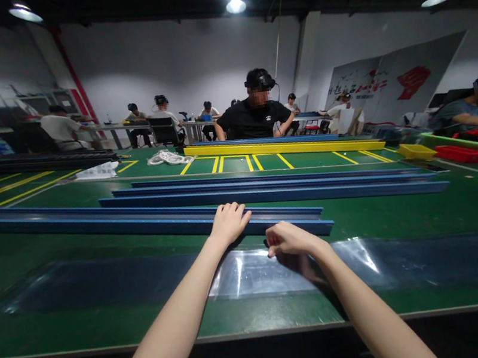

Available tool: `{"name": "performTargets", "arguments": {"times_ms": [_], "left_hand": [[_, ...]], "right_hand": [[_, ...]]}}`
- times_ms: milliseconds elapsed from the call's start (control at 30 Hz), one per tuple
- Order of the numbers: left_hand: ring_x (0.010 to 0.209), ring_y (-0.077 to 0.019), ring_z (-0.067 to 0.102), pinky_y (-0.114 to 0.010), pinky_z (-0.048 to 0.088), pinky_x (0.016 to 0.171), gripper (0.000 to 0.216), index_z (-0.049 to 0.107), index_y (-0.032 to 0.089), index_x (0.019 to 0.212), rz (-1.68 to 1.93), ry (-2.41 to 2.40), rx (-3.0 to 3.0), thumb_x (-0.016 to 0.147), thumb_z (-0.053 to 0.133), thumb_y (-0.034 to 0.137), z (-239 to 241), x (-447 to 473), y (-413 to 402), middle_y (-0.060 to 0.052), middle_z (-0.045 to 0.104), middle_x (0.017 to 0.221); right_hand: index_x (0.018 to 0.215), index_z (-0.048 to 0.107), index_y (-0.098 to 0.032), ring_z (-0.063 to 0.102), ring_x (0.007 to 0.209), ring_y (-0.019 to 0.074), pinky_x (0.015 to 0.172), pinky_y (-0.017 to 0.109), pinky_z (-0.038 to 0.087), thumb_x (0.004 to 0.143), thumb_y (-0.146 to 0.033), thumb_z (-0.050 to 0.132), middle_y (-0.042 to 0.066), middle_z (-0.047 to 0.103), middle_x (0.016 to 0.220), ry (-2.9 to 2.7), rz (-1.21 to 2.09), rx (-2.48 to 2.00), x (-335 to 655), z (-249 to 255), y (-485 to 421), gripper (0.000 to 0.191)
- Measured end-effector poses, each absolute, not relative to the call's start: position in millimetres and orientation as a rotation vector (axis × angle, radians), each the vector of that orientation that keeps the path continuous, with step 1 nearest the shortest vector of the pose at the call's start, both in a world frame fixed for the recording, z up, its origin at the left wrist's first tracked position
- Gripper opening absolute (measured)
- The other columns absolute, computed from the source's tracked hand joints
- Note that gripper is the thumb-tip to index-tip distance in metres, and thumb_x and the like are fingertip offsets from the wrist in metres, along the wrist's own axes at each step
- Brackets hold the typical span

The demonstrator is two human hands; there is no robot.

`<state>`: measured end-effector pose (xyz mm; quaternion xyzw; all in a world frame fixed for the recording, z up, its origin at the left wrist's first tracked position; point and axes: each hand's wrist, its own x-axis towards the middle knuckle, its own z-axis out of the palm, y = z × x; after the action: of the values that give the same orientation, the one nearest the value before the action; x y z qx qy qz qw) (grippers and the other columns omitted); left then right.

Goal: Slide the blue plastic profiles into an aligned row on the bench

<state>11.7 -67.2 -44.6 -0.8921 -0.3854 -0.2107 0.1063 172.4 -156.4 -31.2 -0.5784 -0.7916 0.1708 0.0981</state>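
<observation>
A long blue rail [137,222] lies across the green table [64,334] in front of me. My left hand [228,222] rests on the rail near its right end, fingers curled over its far edge. My right hand [291,238] is closed in a pinch on the far edge of a long clear plastic sleeve [254,273] that lies flat on the table just below the rail. Whether the sleeve is lifted off the table is not visible.
Two more blue rails [277,191] lie farther back, and a yellow rail [283,146] beyond them. White bundles [169,157], a yellow bin [416,151] and a red tray [462,153] sit on the table. A person in black sits opposite; others work around.
</observation>
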Motion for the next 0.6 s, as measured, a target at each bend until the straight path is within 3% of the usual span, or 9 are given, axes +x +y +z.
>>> {"name": "performTargets", "arguments": {"times_ms": [600], "left_hand": [[0.096, -0.0174, 0.048, -0.03, 0.033, 0.081, 0.032, 0.055, 0.019, 0.102, -0.724, -1.043, -2.698, 0.087, 0.032, 0.036, -41.3, 6.8, -61.7, -0.005, 0.056, 0.105]], "right_hand": [[0.064, 0.057, -0.016, 0.044, 0.052, 0.0071, 0.049, 0.018, 0.027, 0.068, -0.023, 0.057, -0.003, 0.054, 0.054, -2.25, 0.446, -1.601, 169.5, -32.4, -158.7, 0.008]]}}
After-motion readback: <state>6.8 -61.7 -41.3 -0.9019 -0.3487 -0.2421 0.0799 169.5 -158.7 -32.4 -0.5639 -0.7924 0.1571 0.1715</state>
